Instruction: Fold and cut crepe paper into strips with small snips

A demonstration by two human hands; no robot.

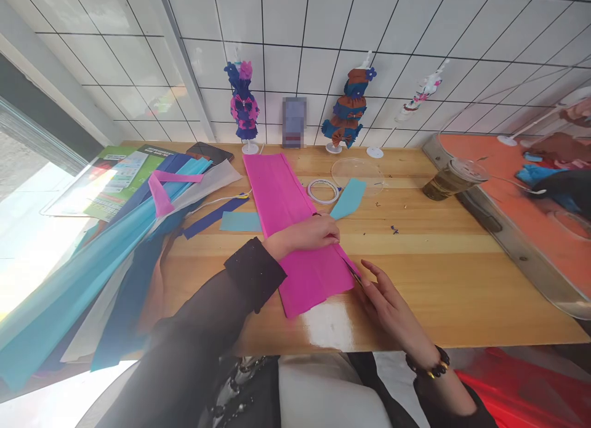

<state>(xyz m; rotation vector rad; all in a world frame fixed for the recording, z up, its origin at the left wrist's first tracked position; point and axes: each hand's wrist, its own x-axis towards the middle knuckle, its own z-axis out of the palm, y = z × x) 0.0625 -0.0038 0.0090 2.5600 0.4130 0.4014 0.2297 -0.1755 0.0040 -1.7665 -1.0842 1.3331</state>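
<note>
A long sheet of bright pink crepe paper (277, 188) lies lengthwise on the wooden table, its lower end pointing towards me. My left hand (310, 234) rests across it, fingers curled and closed at its right edge. Below and to the right, my right hand (381, 295) holds a pair of scissors (354, 273). Their blades are at the paper's right edge, where a narrow strip runs beside the sheet; the handles are mostly hidden by my fingers. Just beyond my left hand lie a light blue paper piece (349, 198) and a roll of tape (323, 192).
Long coloured paper sheets (115, 255) are heaped at the left, partly over the table edge. Decorated stands (244, 108) line the tiled wall beside a blurred upright rectangle (294, 123). A drink cup (455, 178) stands right, near an orange surface (530, 218).
</note>
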